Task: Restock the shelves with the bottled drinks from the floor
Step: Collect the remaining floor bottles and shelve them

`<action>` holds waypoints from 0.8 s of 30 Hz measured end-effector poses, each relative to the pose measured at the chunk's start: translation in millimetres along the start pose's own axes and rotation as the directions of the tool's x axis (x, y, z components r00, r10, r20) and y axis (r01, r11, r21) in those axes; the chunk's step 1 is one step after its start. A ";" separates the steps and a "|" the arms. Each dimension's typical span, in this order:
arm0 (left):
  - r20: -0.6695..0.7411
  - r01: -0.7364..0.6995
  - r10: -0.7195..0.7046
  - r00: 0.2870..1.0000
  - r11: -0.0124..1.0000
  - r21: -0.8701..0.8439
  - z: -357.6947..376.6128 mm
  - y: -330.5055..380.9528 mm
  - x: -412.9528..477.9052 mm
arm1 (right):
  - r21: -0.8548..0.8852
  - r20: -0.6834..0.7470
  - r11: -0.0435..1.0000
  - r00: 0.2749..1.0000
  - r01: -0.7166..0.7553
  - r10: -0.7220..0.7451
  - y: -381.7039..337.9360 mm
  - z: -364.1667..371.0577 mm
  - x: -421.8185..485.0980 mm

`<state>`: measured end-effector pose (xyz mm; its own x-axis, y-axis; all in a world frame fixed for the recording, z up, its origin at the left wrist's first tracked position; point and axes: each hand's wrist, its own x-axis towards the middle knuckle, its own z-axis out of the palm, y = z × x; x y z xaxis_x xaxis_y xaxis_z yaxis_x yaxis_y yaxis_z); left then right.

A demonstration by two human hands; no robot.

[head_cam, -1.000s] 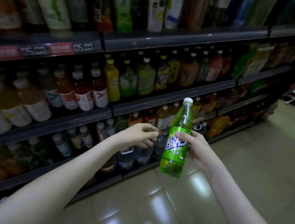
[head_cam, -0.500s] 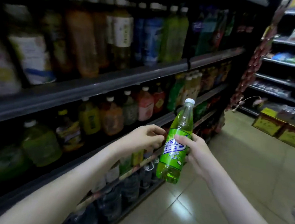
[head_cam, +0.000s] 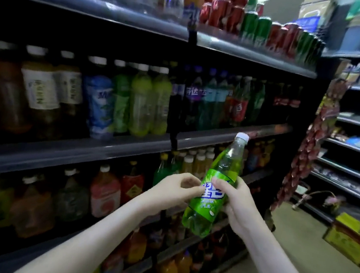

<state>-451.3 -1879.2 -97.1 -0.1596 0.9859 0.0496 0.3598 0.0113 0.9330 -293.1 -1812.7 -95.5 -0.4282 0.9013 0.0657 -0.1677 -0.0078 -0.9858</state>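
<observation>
Head view: right hand (head_cam: 239, 209) grasps green bottle (head_cam: 208, 208), left hand (head_cam: 171, 190) pinching its label.

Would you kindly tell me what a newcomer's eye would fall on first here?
The bright green plastic soda bottle with a white cap stands out mid-frame, tilted, gripped by the right hand while the left hand touches its label. Behind it run dark metal shelves packed with bottled drinks, and red and green cans line the top shelf.

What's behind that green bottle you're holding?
Yellow-orange bottles and a shelf edge show just behind the green bottle; anything directly behind its body is hidden.
</observation>
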 end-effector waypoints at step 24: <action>-0.373 0.004 0.560 0.740 0.550 0.835 74.5 109.4 384.3 | -0.247 -0.034 0.655 0.669 0.714 -0.742 -86.5 -189.5 362.0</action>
<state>-404.9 -1486.6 -2.5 -0.2589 0.6734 0.6925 0.9650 0.1492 0.2157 -265.4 -1403.7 -15.7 -0.1317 0.6238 0.7704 -0.1967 0.7453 -0.6370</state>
